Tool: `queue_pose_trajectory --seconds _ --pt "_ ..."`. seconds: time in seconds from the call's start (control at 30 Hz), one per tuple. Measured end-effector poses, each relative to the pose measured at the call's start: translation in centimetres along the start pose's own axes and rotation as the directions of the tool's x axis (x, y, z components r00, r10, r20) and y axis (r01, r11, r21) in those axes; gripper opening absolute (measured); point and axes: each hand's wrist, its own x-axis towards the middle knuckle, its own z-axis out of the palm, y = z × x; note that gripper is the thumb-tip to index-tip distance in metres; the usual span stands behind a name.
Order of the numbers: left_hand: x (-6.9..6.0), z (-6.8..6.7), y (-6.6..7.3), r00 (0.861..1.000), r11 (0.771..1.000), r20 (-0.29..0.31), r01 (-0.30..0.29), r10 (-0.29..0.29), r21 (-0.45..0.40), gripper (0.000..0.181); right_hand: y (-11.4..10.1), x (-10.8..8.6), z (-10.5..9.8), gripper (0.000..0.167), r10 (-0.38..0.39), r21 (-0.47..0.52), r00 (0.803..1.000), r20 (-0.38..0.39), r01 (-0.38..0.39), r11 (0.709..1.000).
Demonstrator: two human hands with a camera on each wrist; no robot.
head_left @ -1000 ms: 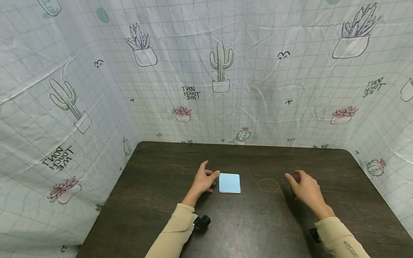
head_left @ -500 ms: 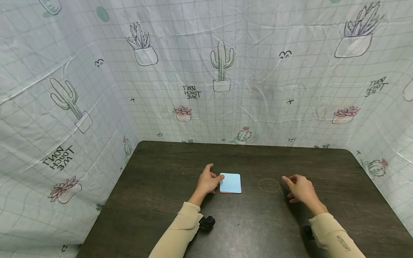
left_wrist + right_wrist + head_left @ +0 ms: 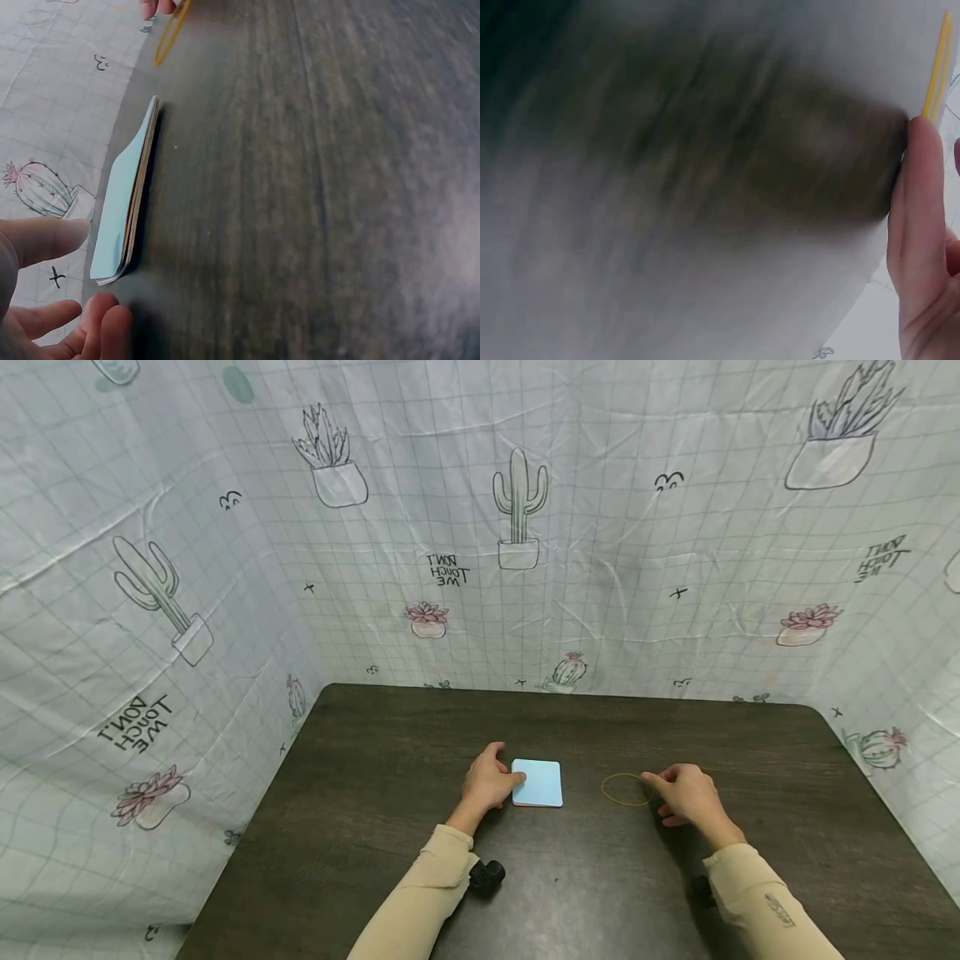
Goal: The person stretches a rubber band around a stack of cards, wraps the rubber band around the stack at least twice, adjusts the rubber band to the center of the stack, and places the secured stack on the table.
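A stack of light blue square cards (image 3: 538,785) with rounded corners lies flat on the dark table; its layered brownish edge shows in the left wrist view. My left hand (image 3: 486,781) is at its left side, thumb extended over the edge and the other fingers low beside it. Farther right lies a thin yellow rubber band (image 3: 624,804), forming a loose oval. My right hand (image 3: 686,793) is at the band's right end, its thumb tip reaching the band. In the right wrist view the band (image 3: 934,75) shows just beyond the thumb; whether it is pinched is hidden.
The dark wood-grain table (image 3: 390,735) has rounded back corners. A white cloth (image 3: 600,510) printed with cacti and grid lines hangs behind it and at both sides. A small black camera (image 3: 487,877) sits on the left wrist.
My left hand has moved slightly right, bringing its thumb over the cards' edge. The right hand has moved left to the rubber band. The cards and band appear to stay in place.
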Motion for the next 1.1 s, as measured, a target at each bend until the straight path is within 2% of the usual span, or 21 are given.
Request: queue_pose_trajectory --seconds 0.23,0.43,0.57,0.73,1.1 --pt "0.19 0.25 0.04 1.0 0.989 -0.002 -0.011 0.011 0.15 0.069 -0.15 0.31 0.4 0.042 0.013 -0.029 1.0 -0.001 -0.013 1.0" --pt "0.18 0.39 0.06 0.999 0.973 0.0 -0.039 0.04 0.226 0.07 -0.45 0.35 0.5 0.03 0.025 -0.037 1.0 -0.005 -0.025 0.999" --pt "0.0 0.41 0.21 0.999 0.961 0.015 -0.052 0.049 0.271 0.062 -0.59 0.33 0.68 0.025 0.024 -0.05 1.0 -0.006 -0.024 0.998" --pt "-0.21 0.47 0.52 0.999 0.953 0.011 -0.054 0.053 0.298 0.048 -0.59 0.42 0.82 0.021 0.017 -0.067 1.0 -0.015 -0.018 0.998" --pt "-0.26 0.65 0.51 0.994 0.947 -0.03 -0.086 0.1 0.309 0.043 -0.4 0.35 0.99 0.019 0.012 -0.079 1.0 -0.021 -0.013 0.997"
